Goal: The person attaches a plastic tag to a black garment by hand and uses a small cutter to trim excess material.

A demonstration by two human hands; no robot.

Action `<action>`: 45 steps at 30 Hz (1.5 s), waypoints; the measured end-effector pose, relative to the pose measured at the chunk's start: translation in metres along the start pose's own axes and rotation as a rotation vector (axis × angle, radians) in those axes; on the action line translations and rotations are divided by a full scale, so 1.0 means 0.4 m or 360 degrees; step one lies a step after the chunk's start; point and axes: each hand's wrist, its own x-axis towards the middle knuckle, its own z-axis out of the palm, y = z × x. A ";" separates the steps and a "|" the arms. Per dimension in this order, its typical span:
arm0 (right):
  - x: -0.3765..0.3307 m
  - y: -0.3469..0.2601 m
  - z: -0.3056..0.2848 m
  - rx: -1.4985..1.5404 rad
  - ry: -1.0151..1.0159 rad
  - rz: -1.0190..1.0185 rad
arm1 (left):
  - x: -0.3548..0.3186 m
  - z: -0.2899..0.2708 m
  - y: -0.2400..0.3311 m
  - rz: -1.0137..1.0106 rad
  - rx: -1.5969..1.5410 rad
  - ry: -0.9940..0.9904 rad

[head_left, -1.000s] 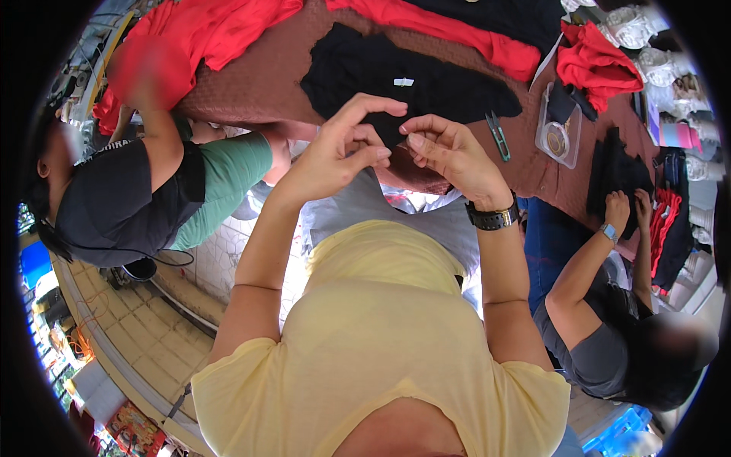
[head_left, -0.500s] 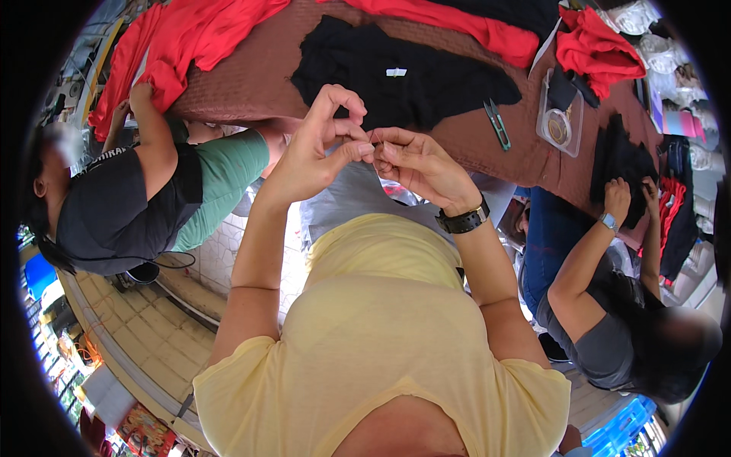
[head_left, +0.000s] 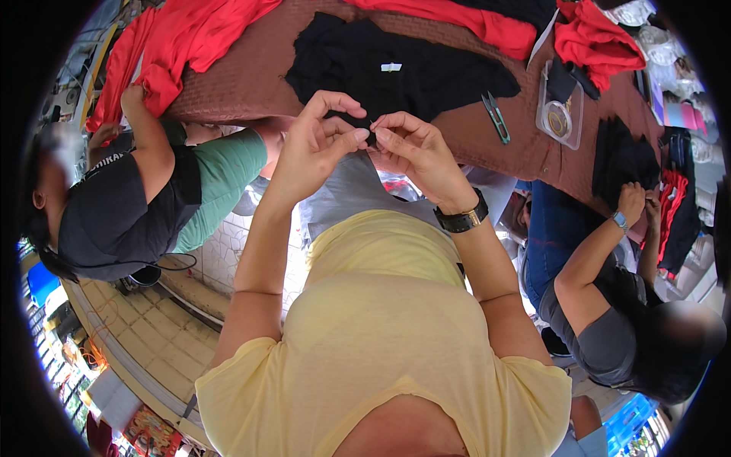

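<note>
1. The left hand [head_left: 315, 149], in the head view, is bent at the fingers, its thumb tip close to the right hand's fingertips.
2. The right hand [head_left: 420, 155] has its thumb and forefinger drawn together; a black wristband [head_left: 463, 221] circles that wrist. Whether either hand pinches something thin cannot be told; any such thing is too small to make out.
3. Beyond the hands, a black garment [head_left: 438, 72] lies spread on the brown tablecloth [head_left: 464, 145], a white tag [head_left: 391, 67] on it.
4. Right of the garment lie green-handled snips [head_left: 496, 120]; farther right is a clear plastic box [head_left: 569, 142] with a round reel [head_left: 558, 122] inside.
5. On the far left, a co-worker's hand [head_left: 132, 96] touches red cloth [head_left: 202, 42].
6. On the right, another co-worker's hand [head_left: 631, 202] is at black cloth [head_left: 620, 158].
</note>
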 end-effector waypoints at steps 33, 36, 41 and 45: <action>-0.004 0.019 0.006 -0.0359 0.0251 -0.0343 | 0.009 0.018 -0.021 0.0249 0.0777 0.0160; -0.002 0.026 -0.001 -0.0572 0.0227 -0.0453 | 0.014 0.025 -0.007 0.0337 0.0943 0.0165; -0.002 0.046 -0.028 -0.1113 0.0156 -0.0714 | 0.037 0.019 -0.023 0.0393 0.0969 0.0151; -0.022 0.028 -0.004 -0.0721 0.0185 -0.0662 | 0.036 0.021 -0.046 0.0313 0.0861 0.0071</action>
